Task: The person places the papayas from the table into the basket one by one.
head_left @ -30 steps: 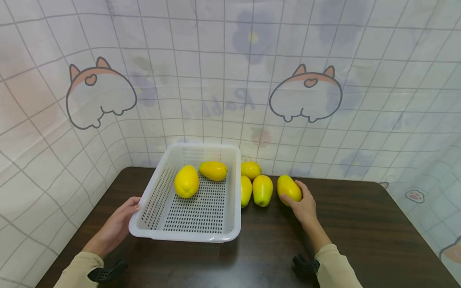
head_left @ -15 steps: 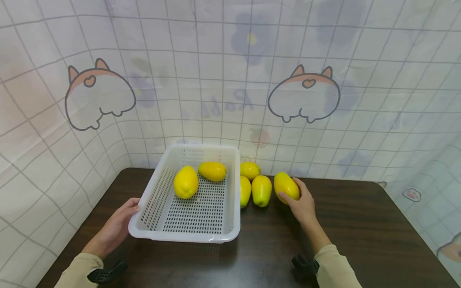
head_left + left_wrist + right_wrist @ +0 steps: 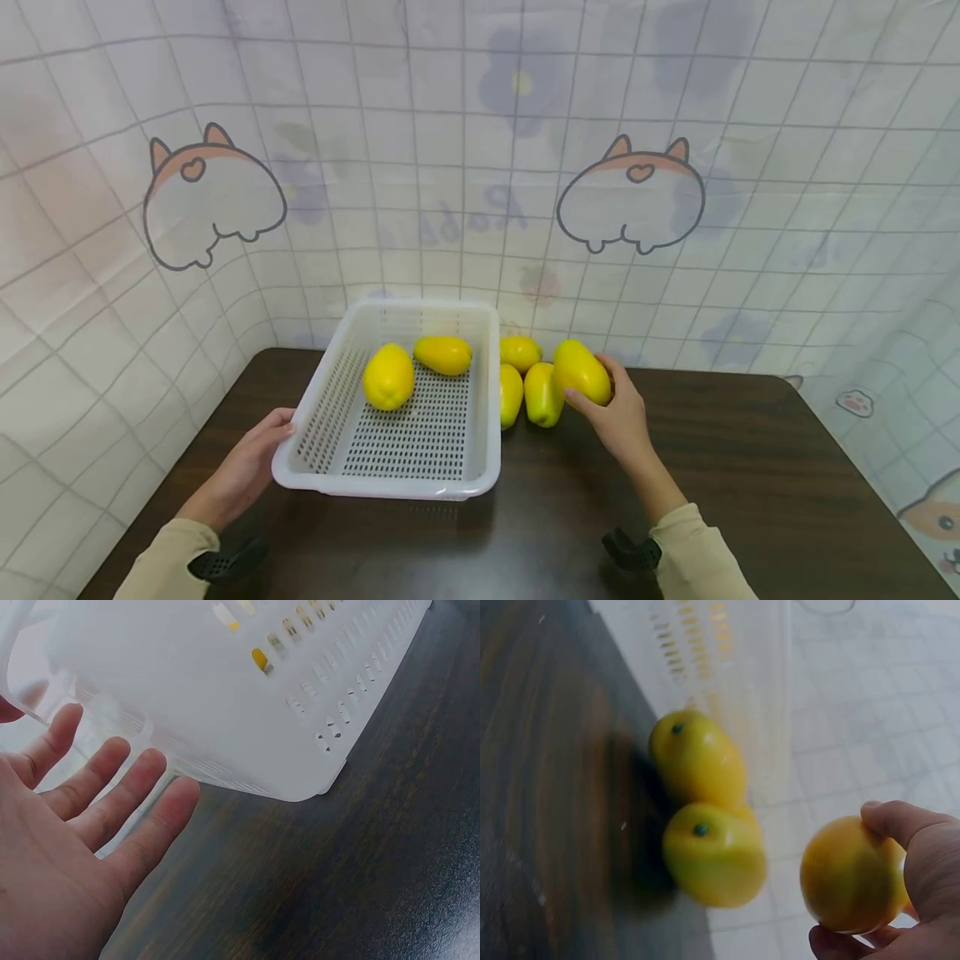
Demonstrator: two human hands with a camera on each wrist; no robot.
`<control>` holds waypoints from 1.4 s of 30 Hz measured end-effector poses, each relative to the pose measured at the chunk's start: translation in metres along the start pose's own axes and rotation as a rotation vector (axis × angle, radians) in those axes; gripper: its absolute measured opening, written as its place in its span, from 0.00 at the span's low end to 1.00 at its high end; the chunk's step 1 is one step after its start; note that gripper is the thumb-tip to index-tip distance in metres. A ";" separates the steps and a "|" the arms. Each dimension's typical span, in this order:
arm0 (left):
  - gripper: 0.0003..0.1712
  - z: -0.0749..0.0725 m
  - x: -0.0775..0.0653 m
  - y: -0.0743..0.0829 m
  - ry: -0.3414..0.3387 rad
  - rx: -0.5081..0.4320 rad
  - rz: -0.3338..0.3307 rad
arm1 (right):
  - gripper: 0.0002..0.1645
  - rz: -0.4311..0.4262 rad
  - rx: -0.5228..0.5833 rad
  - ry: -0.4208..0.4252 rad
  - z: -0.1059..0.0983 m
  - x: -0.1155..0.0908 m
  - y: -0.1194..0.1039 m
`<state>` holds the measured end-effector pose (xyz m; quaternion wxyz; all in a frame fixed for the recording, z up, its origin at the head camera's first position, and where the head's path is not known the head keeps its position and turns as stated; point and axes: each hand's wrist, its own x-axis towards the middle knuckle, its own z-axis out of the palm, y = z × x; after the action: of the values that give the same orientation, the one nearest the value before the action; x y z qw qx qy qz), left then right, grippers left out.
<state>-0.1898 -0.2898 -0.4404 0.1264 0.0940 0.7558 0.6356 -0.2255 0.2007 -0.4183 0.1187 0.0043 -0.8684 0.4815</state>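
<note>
- The right hand (image 3: 618, 412) holds a yellow fruit (image 3: 583, 372), thumb on one side and fingers round the other; the right wrist view shows this fruit off the tabletop (image 3: 750, 475), apart from the fruits beside the basket.
- In the head view, the held fruit is toward the far edge of the tabletop, right of the basket, and overlaps part of a standing fruit (image 3: 542, 397).
- The left hand (image 3: 243, 467) holds the white basket (image 3: 375, 484) at its left side near the front corner, thumb at the rim and the other fingers stretched out below it.
- The basket sits toward the far left corner of the tabletop, its back rim overlapping the far edge in the head view.
- Inside the basket are two yellow fruits: a plump one (image 3: 388, 379) near the left wall and a second one (image 3: 444, 356) lying closer to the back wall.
- Just right of the basket, near the far edge, are the standing fruit, a half-hidden fruit (image 3: 512, 397) against it, and a rear fruit (image 3: 521, 352) behind them.
- A checked cloth (image 3: 465, 167) with cartoon animals hangs beyond the far edge.
- Beige sleeves (image 3: 701, 554) cover both forearms, with a black strap (image 3: 633, 552) at each wrist.
</note>
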 end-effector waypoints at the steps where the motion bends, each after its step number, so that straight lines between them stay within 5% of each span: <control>1: 0.19 0.000 0.001 0.000 -0.004 -0.003 0.000 | 0.45 -0.014 -0.001 -0.002 -0.001 -0.001 -0.003; 14: 0.21 -0.001 0.003 0.001 0.012 0.007 0.003 | 0.40 -0.138 0.061 -0.049 0.004 -0.011 -0.041; 42: 0.17 -0.002 0.002 0.001 -0.005 -0.015 -0.011 | 0.39 -0.157 0.191 -0.142 0.022 -0.026 -0.074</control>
<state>-0.1924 -0.2905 -0.4397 0.1324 0.0903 0.7512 0.6404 -0.1959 0.1398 -0.3726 0.0934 0.1173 -0.8219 0.5495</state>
